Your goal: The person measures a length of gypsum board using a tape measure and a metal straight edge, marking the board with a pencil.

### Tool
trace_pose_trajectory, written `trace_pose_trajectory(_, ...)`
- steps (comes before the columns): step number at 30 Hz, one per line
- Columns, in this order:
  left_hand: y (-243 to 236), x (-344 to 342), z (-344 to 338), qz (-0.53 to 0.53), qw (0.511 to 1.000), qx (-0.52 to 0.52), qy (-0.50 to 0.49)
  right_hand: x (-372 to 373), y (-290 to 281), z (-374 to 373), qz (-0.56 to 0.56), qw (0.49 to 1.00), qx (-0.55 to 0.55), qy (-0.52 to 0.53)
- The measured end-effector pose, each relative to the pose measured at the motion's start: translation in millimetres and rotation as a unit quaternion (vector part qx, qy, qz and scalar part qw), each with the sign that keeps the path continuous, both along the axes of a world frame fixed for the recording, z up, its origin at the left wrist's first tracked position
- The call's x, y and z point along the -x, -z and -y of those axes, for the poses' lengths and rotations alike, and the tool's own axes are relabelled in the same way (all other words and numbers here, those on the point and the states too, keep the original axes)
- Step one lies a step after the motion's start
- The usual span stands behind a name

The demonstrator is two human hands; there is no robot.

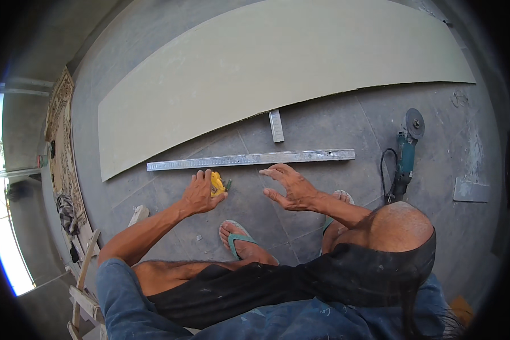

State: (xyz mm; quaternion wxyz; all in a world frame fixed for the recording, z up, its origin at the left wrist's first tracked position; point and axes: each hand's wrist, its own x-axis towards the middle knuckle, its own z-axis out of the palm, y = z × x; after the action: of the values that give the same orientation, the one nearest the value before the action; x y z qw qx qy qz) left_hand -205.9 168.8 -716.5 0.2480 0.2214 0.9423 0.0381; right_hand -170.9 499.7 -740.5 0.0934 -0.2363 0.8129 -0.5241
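Yellow tape measure [216,183] is grasped in my left hand [198,192], just beside the long metal profile [249,159] on the tiled floor [340,122]. My right hand [293,190] is released, fingers extended, near the profile.

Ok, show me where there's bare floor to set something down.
Tiled floor is bare between the right end of the metal channel and the angle grinder. A smaller patch lies between the left hand and right hand. It's crowded where the left hand holds the yellow tape measure close to the channel.
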Motion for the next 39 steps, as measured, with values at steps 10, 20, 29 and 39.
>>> trace_pose_trajectory(10,-54.6,-1.0,-53.5,0.156,0.972,-0.094,-0.147,-8.4,-2.1,0.3,0.224,0.967,0.119,-0.035)
trace_pose_trajectory(20,-71.5,7.2,-130.0,0.508,0.626,-0.411,-0.425,9.3,-26.6,-0.8,0.333,0.925,0.164,-0.082)
trace_pose_trajectory(29,-39.4,12.6,-94.3,0.519,0.647,-0.38,-0.409,7.2,-45.6,3.7,0.242,0.966,0.072,-0.055)
trace_pose_trajectory(39,-25.0,68.9,178.9,0.162,0.663,-0.401,-0.611,-12.2,-73.8,-135.8,0.118,0.965,-0.234,0.008)
